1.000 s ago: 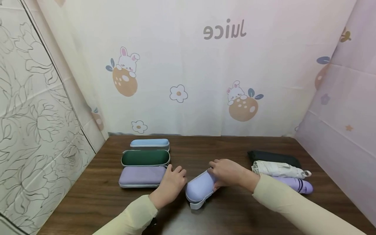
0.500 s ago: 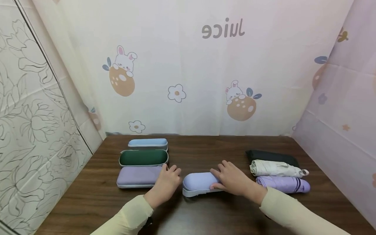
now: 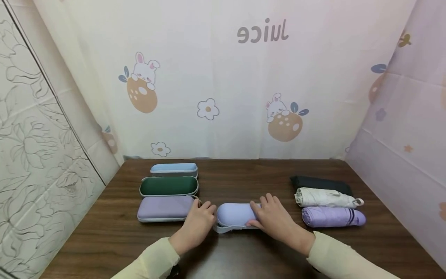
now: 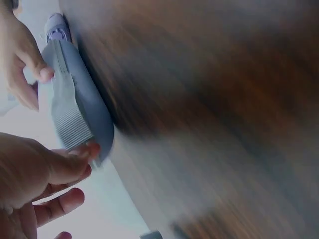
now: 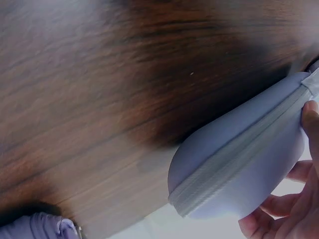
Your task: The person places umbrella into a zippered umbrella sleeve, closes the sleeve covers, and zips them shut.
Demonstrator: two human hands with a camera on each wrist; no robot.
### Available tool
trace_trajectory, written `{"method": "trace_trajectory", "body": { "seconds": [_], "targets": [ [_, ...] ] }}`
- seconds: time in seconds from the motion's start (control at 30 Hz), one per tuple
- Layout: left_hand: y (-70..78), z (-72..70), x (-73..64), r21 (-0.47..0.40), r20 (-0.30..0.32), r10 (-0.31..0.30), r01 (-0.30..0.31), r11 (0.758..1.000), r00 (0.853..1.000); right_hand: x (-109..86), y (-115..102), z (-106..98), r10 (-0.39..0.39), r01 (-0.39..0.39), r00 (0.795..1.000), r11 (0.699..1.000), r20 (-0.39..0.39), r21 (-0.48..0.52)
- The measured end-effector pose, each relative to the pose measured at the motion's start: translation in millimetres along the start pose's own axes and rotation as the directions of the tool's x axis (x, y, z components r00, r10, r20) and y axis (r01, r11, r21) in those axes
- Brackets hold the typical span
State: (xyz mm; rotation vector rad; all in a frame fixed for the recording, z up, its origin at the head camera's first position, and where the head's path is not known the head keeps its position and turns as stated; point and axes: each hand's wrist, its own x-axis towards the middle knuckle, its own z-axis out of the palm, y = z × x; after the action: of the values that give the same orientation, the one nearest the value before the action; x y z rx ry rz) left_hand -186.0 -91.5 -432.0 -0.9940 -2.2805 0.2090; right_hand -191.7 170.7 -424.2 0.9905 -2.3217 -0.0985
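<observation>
A pale lavender-blue zippered glasses case [image 3: 234, 214] lies lengthwise at the middle of the table. My right hand [image 3: 277, 217] grips its right end, thumb on the near side and fingers over the top. At the left end is my left hand [image 3: 198, 220]; in the left wrist view its thumb and forefinger pinch the end of the case's grey ribbed zipper band [image 4: 72, 122]. The other fingers of that hand are loosely bent. Along the case's side the zipper line [image 5: 234, 154] shows in the right wrist view. The contents of the case are hidden.
At left lie a purple case [image 3: 165, 208], a green case [image 3: 168, 186] and a light blue case [image 3: 174, 168], in a row. Folded umbrellas lie at right: black [image 3: 320, 185], white [image 3: 324, 197] and purple [image 3: 329, 217]. Printed curtains [image 3: 212, 69] stand behind the table.
The glasses case has turned from a slant to lie parallel with the table's back edge, moved by my right hand. My left hand has stayed near its left end, now close against it.
</observation>
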Motion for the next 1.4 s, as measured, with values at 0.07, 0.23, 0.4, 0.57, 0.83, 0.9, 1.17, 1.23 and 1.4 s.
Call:
{"method": "trace_trajectory", "body": {
  "seconds": [0.07, 0.23, 0.4, 0.57, 0.83, 0.9, 1.17, 1.23, 1.4],
  "targets": [
    [6.3, -2.4, 1.0, -0.007, 0.021, 0.007, -0.007, 1.000, 1.000, 0.7, -1.4, 0.7, 0.006, -0.006, 1.000, 1.000, -0.012, -0.005],
    [24.2, -7.5, 5.8, 0.025, 0.106, 0.022, -0.025, 0.999, 0.994, 1.3, -4.2, 2.2, 0.015, -0.015, 1.000, 0.999, 0.006, -0.033],
    [30.1, -6.5, 7.3, 0.023, 0.110, -0.005, 0.003, 1.000, 0.994, 1.8, -2.3, 2.0, 0.021, -0.020, 0.999, 0.999, 0.025, -0.047],
    [23.0, -5.2, 5.6, -0.051, 0.066, -0.027, 0.030, 0.998, 0.997, -0.6, 3.6, -0.4, 0.028, -0.027, 0.997, 1.000, 0.065, -0.016],
    [0.7, -3.6, -0.3, -0.219, -0.008, -0.084, 0.080, 0.972, 0.996, -20.6, 31.8, -19.8, 0.058, -0.113, 0.962, 0.975, 0.266, 0.194],
    [-6.4, -2.5, 1.4, -0.317, -0.017, -0.081, 0.072, 0.946, 0.997, -27.0, 41.6, -26.2, 0.072, -0.179, 0.939, 0.938, 0.337, 0.298],
    [-28.9, 7.4, 14.0, -0.751, 0.311, -0.020, 0.258, 0.608, 0.950, -46.6, 64.4, -27.2, 0.042, -0.285, 0.925, 0.733, 0.378, 0.617],
    [-30.3, 10.4, 16.1, -0.801, 0.359, -0.005, 0.312, 0.511, 0.933, -49.4, 64.9, -22.8, 0.039, -0.277, 0.936, 0.697, 0.351, 0.662],
    [-27.4, 14.9, 18.7, -0.810, 0.409, -0.017, 0.371, 0.453, 0.913, -53.9, 63.2, -14.3, 0.066, -0.267, 0.953, 0.647, 0.297, 0.714]
  ]
}}
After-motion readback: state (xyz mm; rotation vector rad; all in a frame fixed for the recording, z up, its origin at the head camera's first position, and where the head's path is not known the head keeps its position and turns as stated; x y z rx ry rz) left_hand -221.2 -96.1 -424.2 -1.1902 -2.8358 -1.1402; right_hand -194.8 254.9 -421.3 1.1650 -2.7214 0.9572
